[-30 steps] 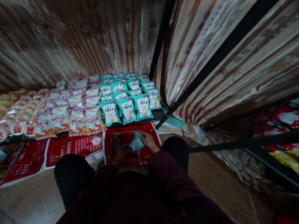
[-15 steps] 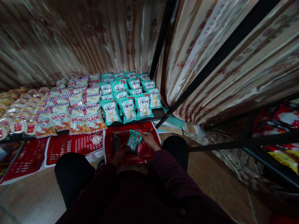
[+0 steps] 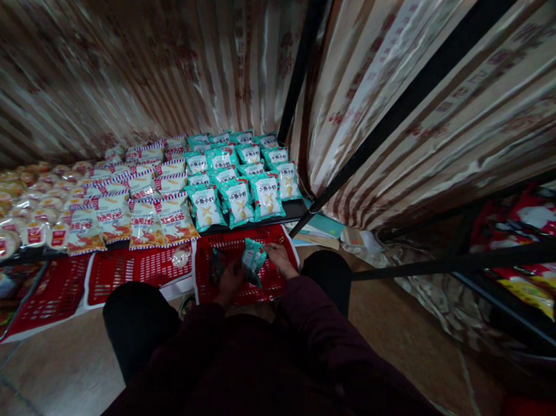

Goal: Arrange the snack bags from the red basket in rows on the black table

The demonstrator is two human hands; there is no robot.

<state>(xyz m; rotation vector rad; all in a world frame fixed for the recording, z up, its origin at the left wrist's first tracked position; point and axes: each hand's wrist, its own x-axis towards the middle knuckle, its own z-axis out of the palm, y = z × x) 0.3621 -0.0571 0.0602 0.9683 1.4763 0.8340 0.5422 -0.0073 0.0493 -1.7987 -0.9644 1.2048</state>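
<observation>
A teal snack bag [image 3: 253,260] is held over the red basket [image 3: 287,283] between my knees. My right hand [image 3: 281,259] pinches the bag's right edge. On the bag's other side, my left hand [image 3: 231,278] is curled, with its fingertips near the bag's left edge; what they grip, if anything, is too dark to tell. Another dark teal packet [image 3: 216,262] lies in the basket, left of the held bag. Beyond the basket, rows of teal and white snack bags [image 3: 238,201] stand on the black shelf [image 3: 279,220].
White and orange snack bags [image 3: 146,222] and round wrapped snacks [image 3: 35,233] fill the shelf to the left. Another red basket [image 3: 135,270] sits beside mine. Black frame bars [image 3: 363,146] cross the right side, before striped curtains [image 3: 417,99].
The held teal bag has turned more upright and shifted slightly right. My left hand has moved up and right, and its fingers show more clearly.
</observation>
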